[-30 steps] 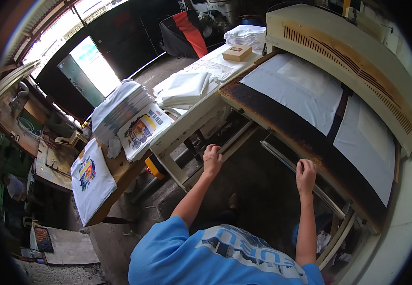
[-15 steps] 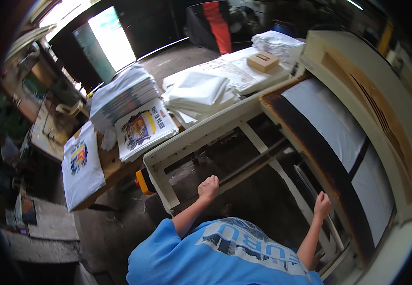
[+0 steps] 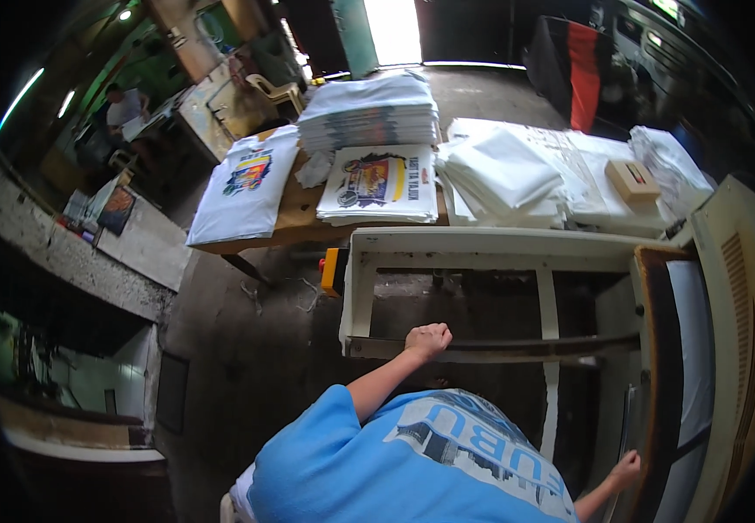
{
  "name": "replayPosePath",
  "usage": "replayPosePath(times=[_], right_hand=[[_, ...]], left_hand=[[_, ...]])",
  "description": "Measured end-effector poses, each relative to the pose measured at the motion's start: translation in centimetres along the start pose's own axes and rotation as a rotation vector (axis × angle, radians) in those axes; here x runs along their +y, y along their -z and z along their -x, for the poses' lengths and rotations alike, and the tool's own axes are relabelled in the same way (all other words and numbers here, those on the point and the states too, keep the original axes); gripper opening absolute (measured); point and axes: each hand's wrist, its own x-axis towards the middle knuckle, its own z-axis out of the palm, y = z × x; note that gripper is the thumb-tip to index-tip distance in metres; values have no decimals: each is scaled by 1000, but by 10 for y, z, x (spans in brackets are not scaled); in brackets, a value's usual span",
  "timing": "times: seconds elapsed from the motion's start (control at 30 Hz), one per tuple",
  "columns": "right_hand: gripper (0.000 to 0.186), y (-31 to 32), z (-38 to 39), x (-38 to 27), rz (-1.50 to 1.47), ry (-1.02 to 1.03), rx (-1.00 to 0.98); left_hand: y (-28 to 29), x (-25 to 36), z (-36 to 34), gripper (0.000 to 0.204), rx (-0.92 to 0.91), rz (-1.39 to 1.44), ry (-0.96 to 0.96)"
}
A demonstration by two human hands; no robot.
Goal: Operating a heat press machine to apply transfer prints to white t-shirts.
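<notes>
My left hand [image 3: 429,341] is closed in a fist around the front metal rail [image 3: 525,349] of a pale machine frame [image 3: 490,239]. On the right, my right hand [image 3: 625,472] is also closed, beside the scorched brown edge of a press bed [image 3: 653,349]. A narrow upright bar [image 3: 630,410] runs down toward that hand. What its fingers hold, if anything, is hidden. A white sheet [image 3: 687,301] covers the bed, under the raised beige hood [image 3: 748,261] of the press.
Behind the frame, a wooden table [image 3: 294,213] bears printed white shirts [image 3: 377,183] and a tall folded stack [image 3: 369,113]. White cloths [image 3: 504,170] and a small cardboard box [image 3: 632,180] lie farther right. An orange switch box [image 3: 332,272] juts from the frame's left end. A person [image 3: 126,109] sits far left.
My view has swung left, so the press and table appear farther right and more level. Both hands stay closed in about the same places along the machine.
</notes>
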Motion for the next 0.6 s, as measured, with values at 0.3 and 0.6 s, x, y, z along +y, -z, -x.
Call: replayPosePath(times=[0.3, 0.6], right_hand=[[52, -10, -78, 20, -1, 35, -166], [62, -64, -178, 76, 169, -11, -177]], left_hand=[[4, 6, 6, 38, -60, -33, 171], [-8, 11, 4, 44, -92, -275, 130]])
